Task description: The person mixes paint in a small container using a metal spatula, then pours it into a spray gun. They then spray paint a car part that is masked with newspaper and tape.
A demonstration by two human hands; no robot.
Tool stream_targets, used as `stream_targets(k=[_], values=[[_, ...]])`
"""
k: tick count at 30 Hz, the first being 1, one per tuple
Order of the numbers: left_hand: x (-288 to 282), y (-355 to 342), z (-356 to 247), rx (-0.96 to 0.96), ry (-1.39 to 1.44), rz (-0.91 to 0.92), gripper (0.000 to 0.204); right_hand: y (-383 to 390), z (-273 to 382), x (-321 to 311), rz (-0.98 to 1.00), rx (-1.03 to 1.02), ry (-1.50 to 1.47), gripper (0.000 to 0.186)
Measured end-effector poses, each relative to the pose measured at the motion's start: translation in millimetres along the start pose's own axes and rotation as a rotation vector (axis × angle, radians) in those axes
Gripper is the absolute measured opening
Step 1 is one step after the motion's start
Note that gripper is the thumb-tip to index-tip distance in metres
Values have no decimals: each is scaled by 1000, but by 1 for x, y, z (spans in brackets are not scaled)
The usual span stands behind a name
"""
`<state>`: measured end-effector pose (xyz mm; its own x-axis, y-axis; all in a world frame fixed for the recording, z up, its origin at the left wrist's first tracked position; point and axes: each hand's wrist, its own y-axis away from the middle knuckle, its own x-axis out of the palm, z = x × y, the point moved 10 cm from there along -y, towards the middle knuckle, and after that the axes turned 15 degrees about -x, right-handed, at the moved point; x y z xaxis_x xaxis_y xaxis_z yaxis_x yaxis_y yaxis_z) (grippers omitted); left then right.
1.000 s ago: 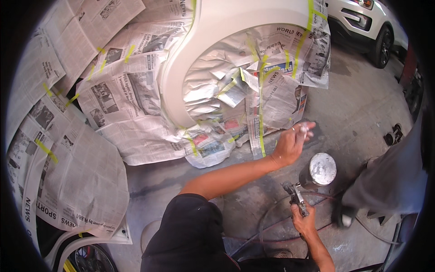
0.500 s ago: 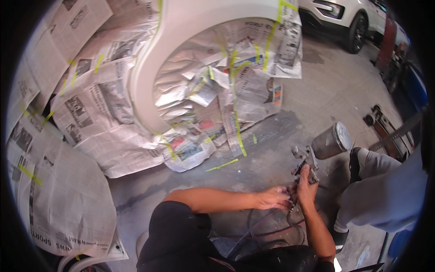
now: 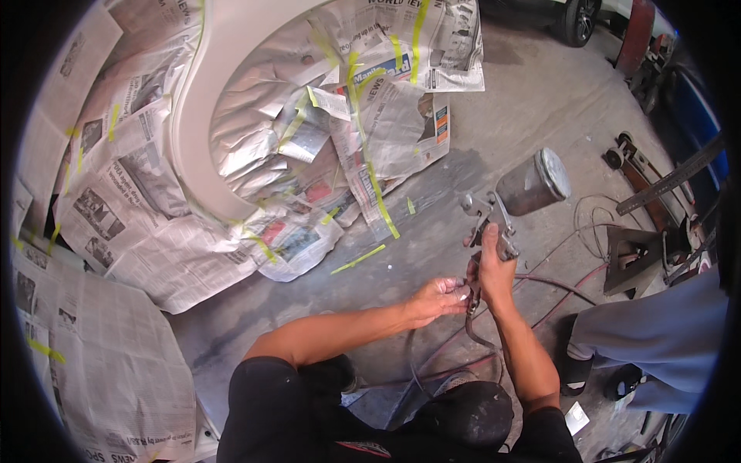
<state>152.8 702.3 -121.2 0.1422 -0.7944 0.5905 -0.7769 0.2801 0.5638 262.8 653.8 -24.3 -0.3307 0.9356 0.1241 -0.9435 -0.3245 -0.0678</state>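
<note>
My right hand (image 3: 495, 266) is wrapped round the handle of a metal spray gun (image 3: 498, 220). A grey cylindrical paint cup (image 3: 532, 184) is attached to the gun and tilts up to the right. My left hand (image 3: 436, 301) is at the bottom of the handle, its fingers pinched at the hose fitting (image 3: 472, 297). From there an air hose (image 3: 480, 338) curves down toward the floor. Ahead on the left stands a pale car body panel (image 3: 202, 116) with a rounded wheel arch. Newspaper (image 3: 174, 247) held by yellow-green tape (image 3: 376, 193) covers the area around it.
To the right stands another person, whose grey-trousered leg (image 3: 648, 316) is close to my right arm. Hoses (image 3: 556, 285) lie across the concrete floor (image 3: 517, 116). A metal stand (image 3: 637, 258) and a floor jack (image 3: 629, 158) are farther right. A white car (image 3: 532, 9) is parked behind.
The view has shifted, and the panel now sits farther left. Both hands and the spray gun appear higher and farther left. The other person's feet now show apart.
</note>
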Motion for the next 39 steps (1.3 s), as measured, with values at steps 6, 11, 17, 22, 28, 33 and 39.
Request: stream_targets(k=[6,11,17,22,28,33,39], values=[[-39,6,-32,87,5,-67,23,-30,-18,51,109,48,20,60],[-61,-3,-52,107,-32,-93,24,-52,-25,74,180,8,109,67],[-76,-15,-59,126,-16,-129,24,-69,-39,84,248,25,77,70],[-77,-24,-62,132,-4,-131,23,-77,-57,81,278,60,73,68],[-84,-31,-61,107,15,-147,23,-86,-54,70,92,-89,131,60],[-86,-32,-58,93,2,-166,22,-83,-52,67,89,-90,159,59],[-91,-31,-58,88,3,-164,26,-83,-56,71,94,-56,124,58]])
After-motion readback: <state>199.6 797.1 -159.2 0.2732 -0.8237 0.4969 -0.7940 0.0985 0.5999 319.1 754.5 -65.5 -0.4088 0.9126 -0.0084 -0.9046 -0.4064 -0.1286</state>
